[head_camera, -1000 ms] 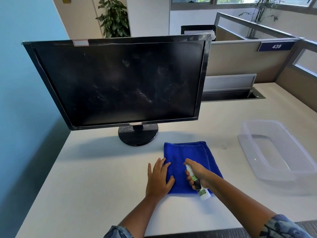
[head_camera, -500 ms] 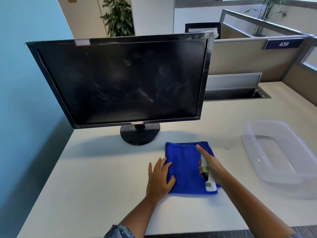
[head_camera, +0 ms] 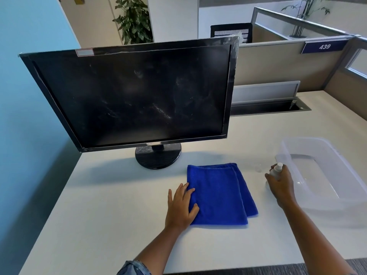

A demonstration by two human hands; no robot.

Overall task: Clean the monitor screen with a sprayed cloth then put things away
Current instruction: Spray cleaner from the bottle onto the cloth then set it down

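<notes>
Near the white desk's front edge, the left hand is lying flat, fingers straight, on the left border of the folded blue microfibre cloth. The right hand is gripping a small white spray bottle, upright beside the clear plastic bin. The smeared black monitor is probably awaiting wiping next, which calls for gathering up the cloth. A blue partition plaque is showing "439"; the hand is hiding the bottle's label.

The person wears a blue-grey patterned fabric sleeve, mottled with darker and paler patches. Only its hem shows, at the lower edge of the view on the left arm. From that hem the forearm is uncovered down to the left hand. The right forearm is likewise uncovered down to the right hand.
</notes>
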